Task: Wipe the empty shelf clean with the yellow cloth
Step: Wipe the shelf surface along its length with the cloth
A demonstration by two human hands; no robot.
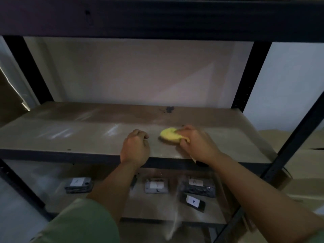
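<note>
The empty shelf (70, 134) is a brownish board in a dark metal rack, streaked with pale marks and bearing a dark stain (169, 109) near its back edge. A bunched yellow cloth (169, 135) lies pressed on the board right of centre. My right hand (196, 142) grips the cloth from its right side. My left hand (135, 148) rests on the shelf's front edge just left of the cloth, its fingers curled in with nothing in them.
Dark rack uprights stand at left (26, 67) and right (249, 76), with a dark beam (157, 18) overhead. The lower shelf (52, 181) holds several labelled dark packets (78, 185). A pale wall lies behind the rack.
</note>
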